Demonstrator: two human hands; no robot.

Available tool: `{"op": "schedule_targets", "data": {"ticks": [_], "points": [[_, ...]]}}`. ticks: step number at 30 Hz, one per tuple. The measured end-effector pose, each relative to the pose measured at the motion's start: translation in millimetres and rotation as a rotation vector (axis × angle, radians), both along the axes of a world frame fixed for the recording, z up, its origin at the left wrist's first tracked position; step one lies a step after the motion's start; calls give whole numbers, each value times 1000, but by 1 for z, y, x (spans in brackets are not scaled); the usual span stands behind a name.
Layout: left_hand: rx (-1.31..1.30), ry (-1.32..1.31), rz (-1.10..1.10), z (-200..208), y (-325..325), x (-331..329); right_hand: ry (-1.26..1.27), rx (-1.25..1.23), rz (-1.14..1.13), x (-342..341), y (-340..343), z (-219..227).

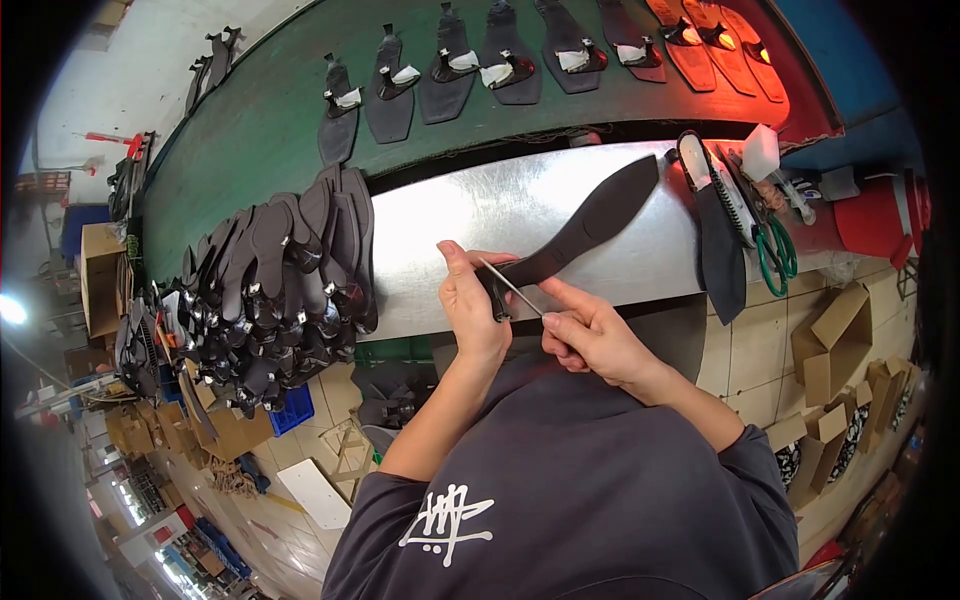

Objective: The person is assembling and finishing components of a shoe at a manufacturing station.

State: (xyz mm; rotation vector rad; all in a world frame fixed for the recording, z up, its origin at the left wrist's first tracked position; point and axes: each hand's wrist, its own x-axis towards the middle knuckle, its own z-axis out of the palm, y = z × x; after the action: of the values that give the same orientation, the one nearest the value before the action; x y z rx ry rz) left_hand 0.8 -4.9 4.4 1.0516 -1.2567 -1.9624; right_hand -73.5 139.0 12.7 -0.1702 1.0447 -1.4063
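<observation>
A long black shoe sole (600, 212) slants across the metal bench top, its broad end up to the right. My left hand (470, 305) grips its narrow, dark heel end, thumb raised. In my right hand (600, 345) is a thin metal rod-like tool (512, 288), which crosses over the heel end toward the left fingers. My right forefinger stretches out by the sole's lower edge. What the rod's far tip touches is too small to tell.
A heap of black soles (270, 250) lies on the left of the metal bench (430, 215). More soles (445, 90) with white pieces line the green conveyor (270, 110), some lit red at right. Green-handled scissors (775, 260) and a brush (725, 195) lie at right; cardboard boxes (832, 340) stand on the floor.
</observation>
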Motion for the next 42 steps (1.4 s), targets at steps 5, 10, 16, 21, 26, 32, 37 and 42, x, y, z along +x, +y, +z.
{"op": "schedule_targets", "data": {"ticks": [5,10,16,21,26,32,37,42], "points": [[48,52,-9,-1,-3,1,-190,-59,-46,-12,-1,9],[222,166,11,6,-3,2,421,-78,-45,-9,6,10],[40,106,-26,5,-3,6,1358,-145,-190,3,0,6],[317,166,-133,8,-12,10,1377,-178,-117,9,1,12],[629,233,-96,22,-20,-3,1421,-264,-104,12,3,15],[859,572,-233,-2,-14,2,1443,-78,-232,5,-9,8],[699,463,-111,7,-4,-6,1402,-43,-188,12,-10,7],[736,463,-167,-13,-13,-6,1412,-54,-95,12,-7,12]]}}
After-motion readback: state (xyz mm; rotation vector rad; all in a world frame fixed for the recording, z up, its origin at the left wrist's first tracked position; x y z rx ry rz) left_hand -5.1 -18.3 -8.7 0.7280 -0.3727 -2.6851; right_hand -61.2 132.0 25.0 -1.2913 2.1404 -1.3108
